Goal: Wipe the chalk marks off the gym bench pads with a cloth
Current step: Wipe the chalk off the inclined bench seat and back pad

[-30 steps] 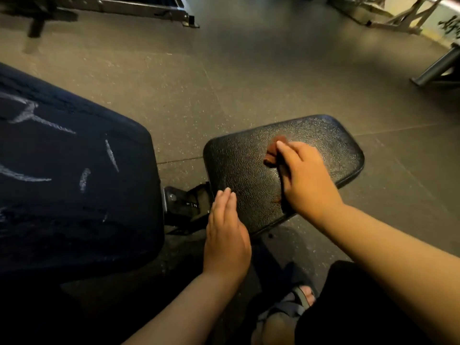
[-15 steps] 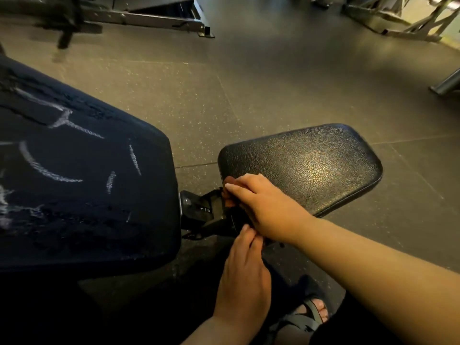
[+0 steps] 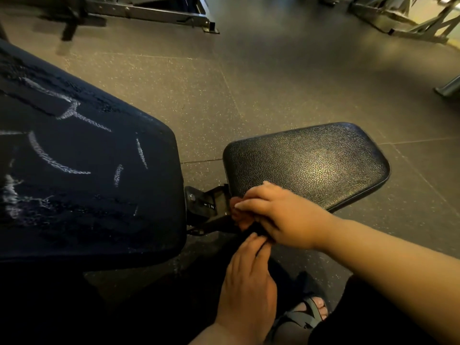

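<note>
Right hand (image 3: 281,215) fingers curled round brown cloth (image 3: 238,213) at seat pad (image 3: 311,158) near-left corner. Left hand (image 3: 246,277) fingers loosely straight, tips just under right hand, gripping nothing. Chalk marks (image 3: 49,159) on back pad (image 3: 99,215).

**Bench pads, hands at the joint**

Back pad (image 3: 87,170) on the left with chalk marks (image 3: 57,160) on it, seat pad (image 3: 311,160) on the right, adjustment bracket (image 3: 206,207) between them. Right hand (image 3: 281,217) holds cloth (image 3: 237,212) at the seat pad's near-left corner. Left hand (image 3: 249,277) is just nearer. Sandalled foot (image 3: 308,312) on floor (image 3: 249,83) nearest.

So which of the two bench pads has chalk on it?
The bigger pad on the left: white chalk streaks cross it. The smaller shiny pad on the right shows none.
</note>
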Demonstrator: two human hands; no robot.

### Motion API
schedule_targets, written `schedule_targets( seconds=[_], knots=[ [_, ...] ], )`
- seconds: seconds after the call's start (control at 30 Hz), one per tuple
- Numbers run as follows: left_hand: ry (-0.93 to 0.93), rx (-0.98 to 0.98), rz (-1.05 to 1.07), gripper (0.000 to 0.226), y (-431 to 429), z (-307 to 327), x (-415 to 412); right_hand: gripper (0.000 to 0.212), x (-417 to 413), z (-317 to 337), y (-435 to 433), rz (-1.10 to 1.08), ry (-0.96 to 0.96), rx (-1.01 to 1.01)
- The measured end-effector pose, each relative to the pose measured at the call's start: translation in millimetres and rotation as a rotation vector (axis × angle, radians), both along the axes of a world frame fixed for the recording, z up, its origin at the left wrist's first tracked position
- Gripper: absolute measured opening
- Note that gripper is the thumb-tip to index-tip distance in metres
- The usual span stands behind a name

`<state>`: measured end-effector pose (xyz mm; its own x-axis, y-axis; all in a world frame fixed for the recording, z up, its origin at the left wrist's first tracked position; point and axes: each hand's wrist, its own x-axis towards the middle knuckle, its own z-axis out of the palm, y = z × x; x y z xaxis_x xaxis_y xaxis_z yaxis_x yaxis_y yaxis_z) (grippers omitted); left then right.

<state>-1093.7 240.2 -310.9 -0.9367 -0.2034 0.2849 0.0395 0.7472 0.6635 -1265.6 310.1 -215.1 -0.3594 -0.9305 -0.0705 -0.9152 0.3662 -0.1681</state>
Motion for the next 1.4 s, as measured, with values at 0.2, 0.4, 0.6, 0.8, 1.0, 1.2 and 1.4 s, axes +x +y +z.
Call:
schedule_targets(
  seconds=[0.2, 0.4, 0.6, 0.8, 1.0, 1.2, 1.4],
  knots=[
    [-0.014, 0.063, 0.054, 0.048, -1.1, -0.9, -0.3, 0.05, 27.2, -18.0, 1.2, -0.37, -0.033, -0.206],
    [0.002, 0.118, 0.033, 0.039, -3.9, 0.0, -1.3, 0.047, 22.0, 12.7, 38.7, -0.152, -0.004, -0.027],
    [-0.04, 0.24, 0.081, 0.044, -7.6, 10.2, -23.0, 0.053, -2.6, 19.7, 58.3, -0.677, 0.252, -0.244],
    [-0.104, 0.246, 0.031, 0.048, -10.3, 17.0, -40.8, 0.054, 17.9, 13.7, 58.5, -0.23, 0.09, -0.011],
    [-0.15, 0.176, -0.064, 0.056, -13.2, 27.7, -55.3, 0.061, -34.5, 30.5, 85.3, -0.825, 0.347, -0.289],
    [-0.131, 0.118, -0.095, 0.057, -14.0, 40.0, -88.8, 0.063, 0.3, 15.9, 73.7, -0.405, 0.175, -0.141],
    [-0.091, 0.098, -0.136, 0.051, 0.0, 55.8, -127.4, 0.052, -29.4, 23.5, 105.5, -0.788, 0.324, -0.503]
  ],
)
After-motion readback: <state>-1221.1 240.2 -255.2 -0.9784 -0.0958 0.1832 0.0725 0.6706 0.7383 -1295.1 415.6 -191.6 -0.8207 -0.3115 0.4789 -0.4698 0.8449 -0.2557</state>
